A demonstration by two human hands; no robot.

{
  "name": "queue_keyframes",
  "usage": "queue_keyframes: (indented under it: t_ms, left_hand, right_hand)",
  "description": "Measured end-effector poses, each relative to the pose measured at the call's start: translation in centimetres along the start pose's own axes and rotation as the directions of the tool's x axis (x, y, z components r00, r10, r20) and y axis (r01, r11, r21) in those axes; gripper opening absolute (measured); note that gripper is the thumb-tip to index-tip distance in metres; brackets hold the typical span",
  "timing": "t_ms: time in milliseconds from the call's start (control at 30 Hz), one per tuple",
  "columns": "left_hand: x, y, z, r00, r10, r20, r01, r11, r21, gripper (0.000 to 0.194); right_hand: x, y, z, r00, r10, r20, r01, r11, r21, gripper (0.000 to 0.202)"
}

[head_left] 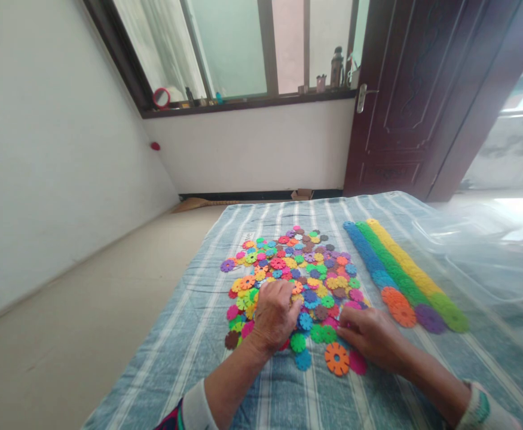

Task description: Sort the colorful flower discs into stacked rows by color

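Cloth [176, 352] striped in blue and white. Disc pile [309, 297] mottled in pink, orange, yellow, green, blue, purple, brown. Disc rows [392, 264] coloured blue, green, yellow, ended in orange, purple, lime.

Striped cloth [198, 358] over worktop, lower half of frame. Heap of colourful slotted discs [283, 263] at lower centre. Left hand [275, 313] over heap, fingers curled down among discs. Right hand [373, 335] at heap's lower right edge, fingers bent; grip contents hidden. Large orange disc [337, 359] between hands, near bottom. Right of heap, three slanting overlapped rows: blue row [364, 254], green row [383, 254], yellow row [398, 254]. Clear plastic container [489, 263], blurred, at right edge. Window [229, 48] at top centre, dark door [404, 89] upper right.
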State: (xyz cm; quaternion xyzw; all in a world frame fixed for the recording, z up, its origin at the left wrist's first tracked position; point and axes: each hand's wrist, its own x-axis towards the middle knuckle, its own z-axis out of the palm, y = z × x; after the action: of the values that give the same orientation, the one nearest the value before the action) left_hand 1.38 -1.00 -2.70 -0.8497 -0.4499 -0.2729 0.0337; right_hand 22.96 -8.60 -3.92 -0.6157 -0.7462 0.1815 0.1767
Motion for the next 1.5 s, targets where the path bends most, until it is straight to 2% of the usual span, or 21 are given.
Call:
queue_keyframes:
  t_ms: [133, 467, 700, 900, 1300, 1500]
  left_hand:
    - [0.4, 0.3, 0.0, 1.000, -0.021, 0.007, 0.021, 0.998, 0.065, 0.011]
    - [1.5, 0.5, 0.0, 0.974, -0.154, 0.165, 0.134, 0.983, 0.123, 0.016]
    - [2.2, 0.5, 0.0, 0.952, -0.239, 0.189, 0.213, 0.966, 0.148, 0.014]
    - [2.5, 0.7, 0.0, 0.945, -0.237, 0.224, 0.210, 0.968, 0.138, 0.021]
    - [2.7, 0.6, 0.3, 0.960, -0.194, 0.199, 0.145, 0.960, 0.239, 0.025]
    - [2.7, 0.2, 0.1, 0.980, -0.158, 0.124, 0.133, 0.973, 0.189, 0.028]
  right_hand:
    - [0.0, 0.0, 0.1, 1.000, 0.001, -0.003, -0.001, 1.000, -0.002, 0.023]
    - [0.0, 0.0, 0.2, 1.000, 0.008, -0.014, -0.008, 1.000, -0.006, 0.023]
    - [0.1, 0.1, 0.3, 1.000, -0.003, -0.021, 0.003, 1.000, -0.017, 0.023]
    - [0.1, 0.0, 0.3, 1.000, -0.006, -0.029, 0.005, 1.000, -0.031, 0.023]
    - [0.1, 0.0, 0.3, 0.999, -0.005, -0.042, 0.004, 0.999, -0.040, 0.022]
    - [0.0, -0.1, 0.1, 0.999, 0.000, -0.034, -0.001, 0.999, -0.038, 0.022]
